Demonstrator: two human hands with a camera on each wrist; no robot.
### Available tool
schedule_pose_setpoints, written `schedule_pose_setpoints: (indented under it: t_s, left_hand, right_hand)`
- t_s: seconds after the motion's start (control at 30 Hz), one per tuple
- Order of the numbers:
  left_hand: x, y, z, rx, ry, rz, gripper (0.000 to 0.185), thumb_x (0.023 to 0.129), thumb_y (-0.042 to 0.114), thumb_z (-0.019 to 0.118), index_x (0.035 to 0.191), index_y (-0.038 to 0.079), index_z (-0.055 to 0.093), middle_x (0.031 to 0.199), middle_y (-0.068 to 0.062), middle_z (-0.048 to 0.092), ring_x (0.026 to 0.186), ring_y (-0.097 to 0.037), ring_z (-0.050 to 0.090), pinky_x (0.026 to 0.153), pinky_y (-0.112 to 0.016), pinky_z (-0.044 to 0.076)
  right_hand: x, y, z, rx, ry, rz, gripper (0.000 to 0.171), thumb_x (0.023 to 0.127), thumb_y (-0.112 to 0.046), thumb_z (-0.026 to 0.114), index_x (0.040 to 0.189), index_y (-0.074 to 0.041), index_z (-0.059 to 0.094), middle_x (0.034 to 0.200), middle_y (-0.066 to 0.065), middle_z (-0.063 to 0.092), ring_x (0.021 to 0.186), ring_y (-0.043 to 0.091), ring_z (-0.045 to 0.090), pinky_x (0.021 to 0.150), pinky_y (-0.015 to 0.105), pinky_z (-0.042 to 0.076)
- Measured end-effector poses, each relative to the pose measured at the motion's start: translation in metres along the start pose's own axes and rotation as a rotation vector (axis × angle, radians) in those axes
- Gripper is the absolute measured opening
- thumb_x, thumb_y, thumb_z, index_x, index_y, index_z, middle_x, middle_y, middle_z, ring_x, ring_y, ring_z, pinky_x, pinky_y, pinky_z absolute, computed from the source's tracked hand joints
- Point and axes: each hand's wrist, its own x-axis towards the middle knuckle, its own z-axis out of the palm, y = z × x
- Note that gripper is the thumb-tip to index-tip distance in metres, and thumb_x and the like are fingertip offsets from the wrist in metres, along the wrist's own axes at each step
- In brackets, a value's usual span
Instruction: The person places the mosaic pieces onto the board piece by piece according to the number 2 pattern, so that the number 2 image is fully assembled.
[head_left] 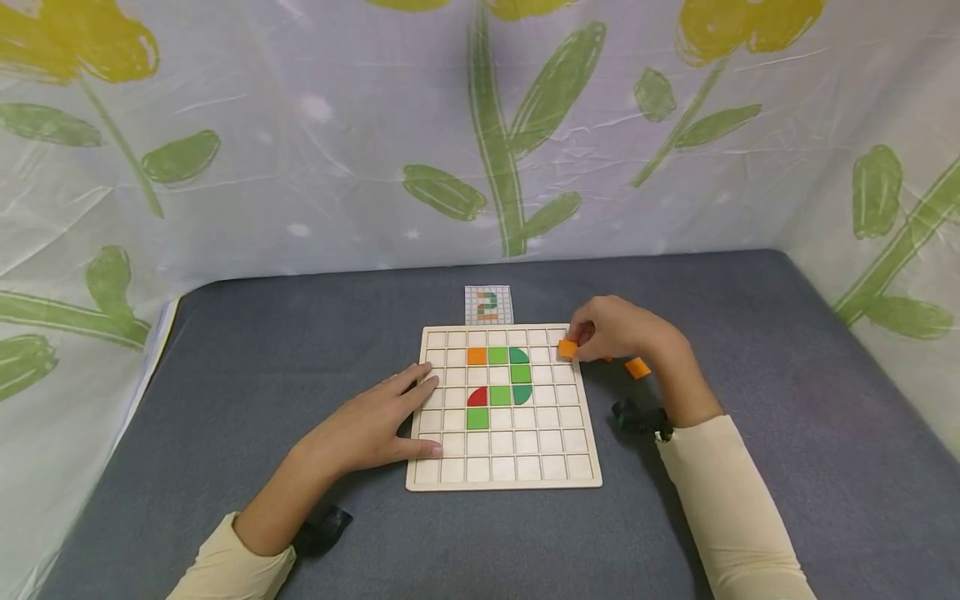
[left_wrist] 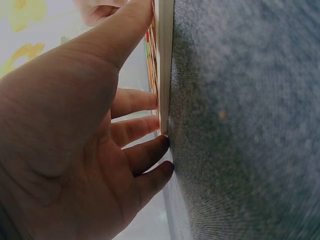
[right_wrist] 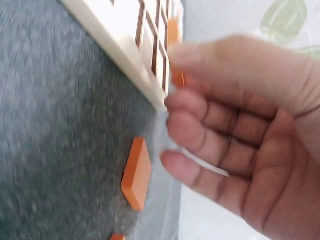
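Observation:
My right hand (head_left: 618,327) pinches an orange square tile (head_left: 567,349) between thumb and fingers, over the upper right corner of a wooden grid board (head_left: 502,472). In the right wrist view that tile (right_wrist: 174,32) shows edge-on beside the thumb. Spread along the board's left side, my left hand (head_left: 363,425) rests with its fingertips on the rim. Set in the grid are an orange square (head_left: 477,357), several green squares (head_left: 521,373), a red quarter-round tile (head_left: 477,397) and dark green quarter-round tiles (head_left: 518,356).
On the grey cloth right of the board lies an orange tile (head_left: 637,367), with another partly hidden under my right hand. A small pattern card (head_left: 489,305) touches the board's far edge. Behind the table hangs a flower-printed sheet (head_left: 322,167).

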Motion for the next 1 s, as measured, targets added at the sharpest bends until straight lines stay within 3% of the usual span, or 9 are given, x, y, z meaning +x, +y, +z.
schedule_pose_setpoints:
  t_s: [0.17, 0.37, 0.63, 0.8, 1.0]
  left_hand:
    - [0.0, -0.001, 0.001, 0.0, -0.001, 0.004, 0.092, 0.075, 0.068, 0.052, 0.144, 0.013, 0.026, 0.148, -0.006, 0.017, 0.131, -0.021, 0.023, 0.096, -0.041, 0.033]
    - [0.0, -0.001, 0.002, -0.001, -0.004, 0.007, 0.093, 0.074, 0.068, 0.052, 0.144, 0.013, 0.025, 0.148, -0.006, 0.017, 0.131, -0.021, 0.023, 0.096, -0.041, 0.034]
    - [0.0, -0.001, 0.002, 0.011, 0.002, 0.013, 0.091, 0.075, 0.068, 0.052, 0.143, 0.013, 0.027, 0.148, -0.006, 0.017, 0.131, -0.022, 0.024, 0.096, -0.041, 0.034]
    - [0.001, -0.001, 0.001, 0.013, 0.008, 0.013, 0.091, 0.075, 0.067, 0.053, 0.143, 0.012, 0.028, 0.147, -0.007, 0.019, 0.131, -0.022, 0.024, 0.096, -0.042, 0.033]
    - [0.001, 0.0, 0.0, 0.01, 0.018, 0.015, 0.09, 0.075, 0.067, 0.054, 0.143, 0.012, 0.029, 0.147, -0.007, 0.019, 0.132, -0.022, 0.022, 0.098, -0.042, 0.031]
  right_hand:
    - [0.006, -0.014, 0.01, 0.004, -0.056, -0.173, 0.017, 0.072, -0.011, 0.074, 0.088, -0.012, 0.068, 0.081, -0.005, 0.061, 0.07, 0.011, 0.054, 0.064, 0.029, 0.046]
    - [0.009, -0.044, 0.025, -0.029, -0.118, -0.316, 0.009, 0.072, -0.01, 0.071, 0.079, -0.012, 0.065, 0.072, -0.007, 0.056, 0.064, 0.008, 0.048, 0.06, 0.026, 0.043]
    - [0.005, -0.08, 0.043, -0.133, -0.145, -0.377, 0.012, 0.07, -0.012, 0.07, 0.067, -0.016, 0.059, 0.061, -0.01, 0.048, 0.058, 0.004, 0.041, 0.055, 0.022, 0.037]
    - [0.002, -0.099, 0.055, -0.187, -0.167, -0.389, 0.011, 0.068, -0.017, 0.072, 0.069, -0.016, 0.061, 0.061, -0.01, 0.049, 0.056, 0.005, 0.041, 0.053, 0.022, 0.036]
    - [0.0, -0.112, 0.067, -0.261, -0.135, -0.413, 0.017, 0.067, -0.013, 0.068, 0.059, -0.021, 0.055, 0.057, -0.013, 0.047, 0.053, 0.004, 0.042, 0.049, 0.021, 0.035]
